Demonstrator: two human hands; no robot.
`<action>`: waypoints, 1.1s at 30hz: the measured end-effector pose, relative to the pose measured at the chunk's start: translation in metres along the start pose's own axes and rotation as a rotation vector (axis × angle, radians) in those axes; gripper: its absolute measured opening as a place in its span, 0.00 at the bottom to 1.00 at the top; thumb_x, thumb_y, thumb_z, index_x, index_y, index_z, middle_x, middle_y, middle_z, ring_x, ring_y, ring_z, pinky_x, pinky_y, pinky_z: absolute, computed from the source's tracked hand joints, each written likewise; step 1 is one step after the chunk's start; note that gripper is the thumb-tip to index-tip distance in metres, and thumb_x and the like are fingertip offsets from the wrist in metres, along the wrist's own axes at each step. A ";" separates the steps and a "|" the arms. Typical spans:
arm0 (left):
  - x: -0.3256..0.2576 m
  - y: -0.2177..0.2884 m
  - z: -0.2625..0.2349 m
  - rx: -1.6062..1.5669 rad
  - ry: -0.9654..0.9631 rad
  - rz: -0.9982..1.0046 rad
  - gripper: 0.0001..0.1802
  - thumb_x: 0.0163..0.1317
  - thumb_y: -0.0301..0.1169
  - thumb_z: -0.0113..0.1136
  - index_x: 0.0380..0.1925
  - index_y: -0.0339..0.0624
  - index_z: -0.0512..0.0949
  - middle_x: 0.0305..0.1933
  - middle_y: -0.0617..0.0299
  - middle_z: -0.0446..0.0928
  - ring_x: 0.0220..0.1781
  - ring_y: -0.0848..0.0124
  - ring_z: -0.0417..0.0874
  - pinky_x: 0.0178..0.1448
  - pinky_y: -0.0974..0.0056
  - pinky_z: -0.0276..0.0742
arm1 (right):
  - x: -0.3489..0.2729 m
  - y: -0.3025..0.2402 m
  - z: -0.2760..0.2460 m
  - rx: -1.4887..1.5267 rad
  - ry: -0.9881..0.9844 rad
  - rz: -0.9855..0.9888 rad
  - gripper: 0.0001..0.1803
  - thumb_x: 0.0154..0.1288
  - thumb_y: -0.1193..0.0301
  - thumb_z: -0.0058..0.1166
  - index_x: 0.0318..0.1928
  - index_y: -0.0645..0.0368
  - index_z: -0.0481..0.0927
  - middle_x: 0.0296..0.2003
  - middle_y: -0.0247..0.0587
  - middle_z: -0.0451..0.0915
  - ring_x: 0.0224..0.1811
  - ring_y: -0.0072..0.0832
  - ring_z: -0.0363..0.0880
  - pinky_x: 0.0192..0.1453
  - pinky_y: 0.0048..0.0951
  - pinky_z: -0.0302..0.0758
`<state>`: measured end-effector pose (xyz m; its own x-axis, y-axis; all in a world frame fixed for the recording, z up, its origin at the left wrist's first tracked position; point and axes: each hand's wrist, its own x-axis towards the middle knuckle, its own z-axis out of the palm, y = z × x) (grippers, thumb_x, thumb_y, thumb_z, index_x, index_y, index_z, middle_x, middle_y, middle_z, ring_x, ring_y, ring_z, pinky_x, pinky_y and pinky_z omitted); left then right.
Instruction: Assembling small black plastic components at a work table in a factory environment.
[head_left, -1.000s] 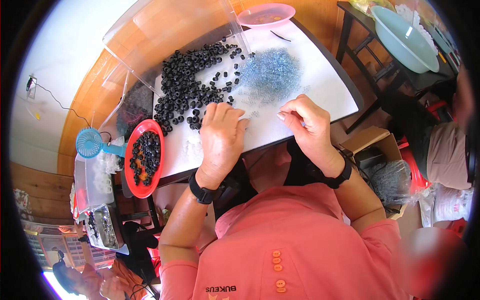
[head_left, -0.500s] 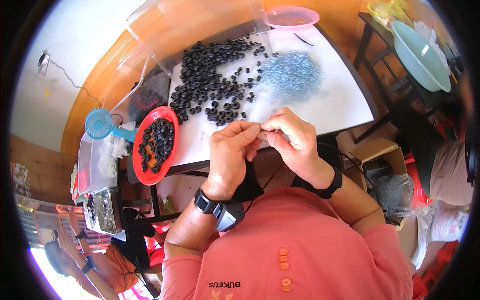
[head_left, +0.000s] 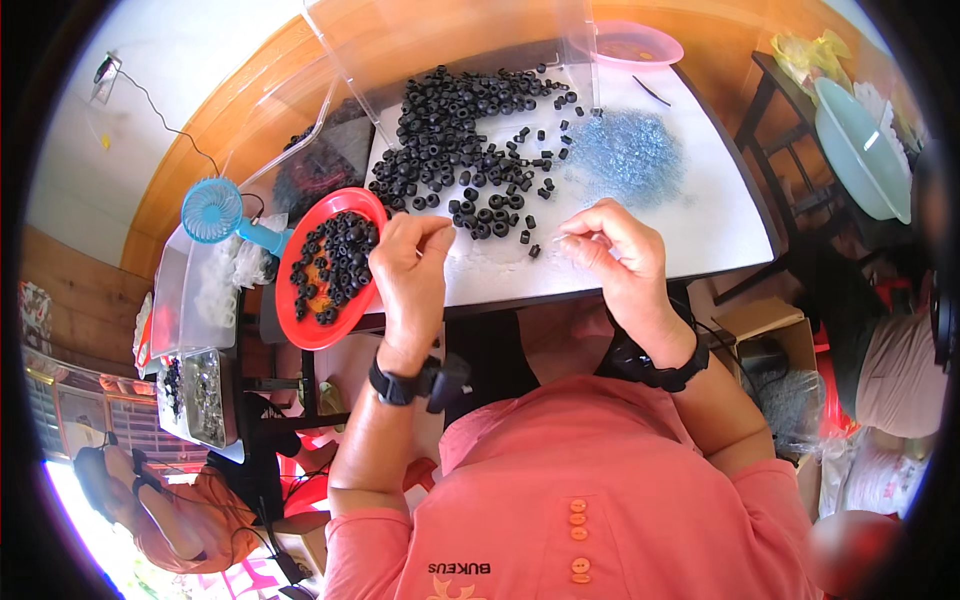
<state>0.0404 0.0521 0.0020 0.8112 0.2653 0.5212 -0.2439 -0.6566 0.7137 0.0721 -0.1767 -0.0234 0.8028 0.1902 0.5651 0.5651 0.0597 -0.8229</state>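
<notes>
White worktop point(head_left: 700, 230) carries black rubber rings point(head_left: 455, 140) at 12 o'clock of both hands, left hand point(head_left: 410, 275) pinched shut near the red tray point(head_left: 300, 320), right hand point(head_left: 615, 255) pinching something tiny, hands apart.

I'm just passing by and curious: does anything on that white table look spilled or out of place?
Nothing looks damaged. The black rings lie loose in a heap on the white table, with strays scattered toward the pale blue pile. More rings fill the red dish, which overhangs the table's edge beside the left hand.
</notes>
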 end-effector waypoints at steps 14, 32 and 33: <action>0.012 -0.020 0.001 0.297 -0.131 0.184 0.07 0.49 0.24 0.67 0.29 0.36 0.80 0.29 0.56 0.74 0.35 0.59 0.77 0.40 0.58 0.74 | -0.004 0.009 -0.004 -0.124 -0.022 -0.074 0.07 0.61 0.84 0.61 0.38 0.64 0.77 0.31 0.39 0.77 0.30 0.26 0.77 0.35 0.24 0.73; -0.012 -0.023 -0.016 0.533 -0.189 0.466 0.03 0.57 0.21 0.62 0.32 0.36 0.81 0.33 0.55 0.76 0.40 0.59 0.78 0.43 0.57 0.76 | -0.008 -0.007 0.002 -0.204 -0.064 -0.103 0.06 0.62 0.82 0.61 0.37 0.63 0.78 0.31 0.37 0.77 0.30 0.24 0.76 0.34 0.23 0.72; -0.015 -0.021 -0.018 0.530 -0.186 0.463 0.03 0.57 0.21 0.62 0.32 0.36 0.81 0.33 0.55 0.76 0.40 0.59 0.78 0.43 0.57 0.76 | -0.008 -0.009 0.005 -0.186 -0.072 -0.097 0.06 0.62 0.82 0.61 0.37 0.63 0.78 0.31 0.37 0.78 0.30 0.24 0.76 0.34 0.23 0.72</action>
<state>0.0236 0.0741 -0.0122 0.7754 -0.2161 0.5933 -0.3320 -0.9388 0.0920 0.0596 -0.1735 -0.0214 0.7308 0.2622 0.6303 0.6700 -0.0989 -0.7357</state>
